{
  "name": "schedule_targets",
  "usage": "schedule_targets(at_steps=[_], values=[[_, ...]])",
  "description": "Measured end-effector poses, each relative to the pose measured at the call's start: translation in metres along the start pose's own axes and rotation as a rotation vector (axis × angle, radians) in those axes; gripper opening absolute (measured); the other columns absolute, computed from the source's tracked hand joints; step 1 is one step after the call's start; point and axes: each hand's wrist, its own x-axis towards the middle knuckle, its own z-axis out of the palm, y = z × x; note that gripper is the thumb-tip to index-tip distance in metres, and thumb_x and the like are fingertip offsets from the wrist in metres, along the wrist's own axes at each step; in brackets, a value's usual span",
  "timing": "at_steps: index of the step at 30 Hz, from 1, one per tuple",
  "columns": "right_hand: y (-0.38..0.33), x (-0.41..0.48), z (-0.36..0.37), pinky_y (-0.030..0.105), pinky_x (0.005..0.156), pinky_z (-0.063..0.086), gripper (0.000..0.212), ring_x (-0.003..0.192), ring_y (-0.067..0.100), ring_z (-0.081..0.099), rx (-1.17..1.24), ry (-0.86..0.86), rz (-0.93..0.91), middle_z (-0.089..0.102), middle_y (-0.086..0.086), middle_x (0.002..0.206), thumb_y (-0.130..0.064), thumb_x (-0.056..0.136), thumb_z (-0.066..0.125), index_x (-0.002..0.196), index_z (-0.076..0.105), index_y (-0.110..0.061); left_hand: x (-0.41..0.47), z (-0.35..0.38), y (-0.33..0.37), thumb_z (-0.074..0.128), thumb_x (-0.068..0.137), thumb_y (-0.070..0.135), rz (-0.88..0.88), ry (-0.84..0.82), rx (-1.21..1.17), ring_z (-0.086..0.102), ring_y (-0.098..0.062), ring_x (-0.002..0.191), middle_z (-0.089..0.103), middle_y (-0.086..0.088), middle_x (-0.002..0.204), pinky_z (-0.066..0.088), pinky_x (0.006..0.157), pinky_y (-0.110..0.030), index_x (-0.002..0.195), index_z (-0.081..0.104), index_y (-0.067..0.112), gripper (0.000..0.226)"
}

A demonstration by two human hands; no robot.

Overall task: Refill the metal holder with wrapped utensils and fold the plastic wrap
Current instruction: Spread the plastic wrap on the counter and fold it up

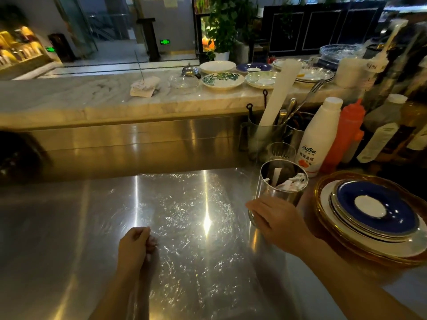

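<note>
A shiny metal holder (pixel 280 188) stands upright on the steel counter (pixel 57 227), right of centre. Several white wrapped utensils (pixel 292 182) lie inside it, low against the right wall. My right hand (pixel 275 220) is wrapped around the holder's lower front. A sheet of clear plastic wrap (pixel 196 227) lies spread flat and crinkled across the middle of the counter. My left hand (pixel 135 245) rests at the sheet's near left edge, fingers curled, pinching the wrap.
A stack of plates (pixel 374 218) with a blue one on top sits right beside the holder. Behind it stand a glass (pixel 280 152), a white bottle (pixel 317 139), a red squeeze bottle (pixel 346 132) and a utensil jug (pixel 265 135). More plates line the marble ledge (pixel 69 98).
</note>
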Motion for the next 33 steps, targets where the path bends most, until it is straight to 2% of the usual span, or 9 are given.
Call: schedule_targets(at_steps=[7, 10, 15, 18, 21, 24, 25, 30, 33], values=[[0.007, -0.010, 0.071, 0.027, 0.084, 0.044, 0.026, 0.098, 0.018, 0.055, 0.316, -0.368, 0.582, 0.059, 0.006, 0.116, -0.020, 0.089, 0.052, 0.114, 0.054, -0.015, -0.014, 0.001, -0.004, 0.056, 0.087, 0.018, 0.012, 0.048, -0.058, 0.065, -0.022, 0.057, 0.070, -0.010, 0.064, 0.051, 0.048, -0.028, 0.076, 0.066, 0.023, 0.015], [0.007, -0.010, 0.085, 0.029, 0.081, 0.045, 0.034, 0.102, 0.022, 0.055, 0.342, -0.477, 0.720, 0.054, 0.008, 0.119, -0.022, 0.089, 0.053, 0.121, 0.047, -0.014, -0.024, 0.005, 0.005, 0.056, 0.086, 0.007, 0.004, 0.039, -0.082, 0.064, -0.028, 0.064, 0.067, -0.017, 0.067, 0.053, 0.062, -0.036, 0.075, 0.065, 0.019, 0.019], [0.000, 0.005, 0.101, 0.041, 0.094, 0.045, 0.053, 0.108, 0.029, 0.053, 0.436, -0.498, 0.893, 0.052, 0.015, 0.123, -0.021, 0.083, 0.062, 0.129, 0.038, -0.008, -0.043, 0.005, 0.024, 0.057, 0.086, -0.002, -0.008, -0.005, -0.150, 0.061, -0.025, 0.064, 0.066, -0.016, 0.076, 0.052, 0.062, -0.032, 0.091, 0.062, 0.003, 0.009], [-0.003, 0.015, 0.108, 0.040, 0.094, 0.046, 0.068, 0.115, 0.031, 0.051, 0.494, -0.503, 1.011, 0.047, 0.015, 0.132, -0.025, 0.081, 0.064, 0.135, 0.026, -0.008, -0.048, 0.003, 0.029, 0.057, 0.086, -0.003, -0.019, -0.013, -0.148, 0.062, -0.027, 0.073, 0.066, -0.016, 0.081, 0.052, 0.071, -0.035, 0.090, 0.063, 0.005, 0.011], [-0.005, 0.021, 0.109, 0.024, 0.063, 0.049, 0.061, 0.081, 0.020, 0.060, 0.672, -0.481, 1.172, 0.061, 0.009, 0.096, -0.023, 0.080, 0.066, 0.127, 0.033, -0.005, -0.052, -0.002, 0.031, 0.058, 0.085, -0.001, -0.030, -0.015, -0.183, 0.059, -0.022, 0.067, 0.066, -0.010, 0.076, 0.053, 0.059, -0.024, 0.081, 0.065, 0.015, 0.018], [0.000, 0.022, 0.107, 0.020, 0.045, 0.042, 0.017, 0.042, 0.013, 0.049, 0.912, -0.429, 1.204, 0.054, 0.005, 0.049, -0.013, 0.078, 0.069, 0.078, 0.057, -0.001, -0.057, -0.007, 0.032, 0.060, 0.084, 0.001, -0.029, 0.001, -0.221, 0.060, -0.013, 0.058, 0.067, -0.007, 0.072, 0.051, 0.051, -0.019, 0.082, 0.066, 0.016, 0.017], [0.001, 0.022, 0.107, 0.020, 0.043, 0.040, 0.019, 0.038, 0.014, 0.045, 1.009, -0.428, 1.190, 0.051, 0.004, 0.044, -0.012, 0.076, 0.069, 0.066, 0.056, -0.002, -0.058, -0.009, 0.033, 0.060, 0.084, 0.001, -0.034, 0.020, -0.242, 0.061, -0.010, 0.055, 0.066, -0.006, 0.072, 0.051, 0.049, -0.018, 0.083, 0.066, 0.014, 0.015], [0.003, 0.034, 0.101, 0.024, 0.048, 0.036, 0.019, 0.050, 0.012, 0.044, 1.224, -0.352, 1.081, 0.050, 0.003, 0.055, -0.016, 0.067, 0.075, 0.073, 0.064, -0.002, -0.057, -0.024, 0.051, 0.056, 0.087, 0.001, -0.006, 0.104, -0.333, 0.059, -0.009, 0.052, 0.064, -0.005, 0.072, 0.050, 0.049, -0.018, 0.088, 0.065, 0.013, 0.015], [0.005, 0.045, 0.099, 0.023, 0.055, 0.041, 0.010, 0.058, 0.013, 0.055, 1.263, -0.248, 1.032, 0.060, 0.004, 0.065, -0.017, 0.067, 0.073, 0.070, 0.068, -0.009, -0.055, -0.038, 0.070, 0.058, 0.087, 0.010, 0.009, -0.017, -0.349, 0.062, -0.008, 0.054, 0.069, 0.001, 0.069, 0.051, 0.047, -0.019, 0.090, 0.065, 0.021, 0.013]])
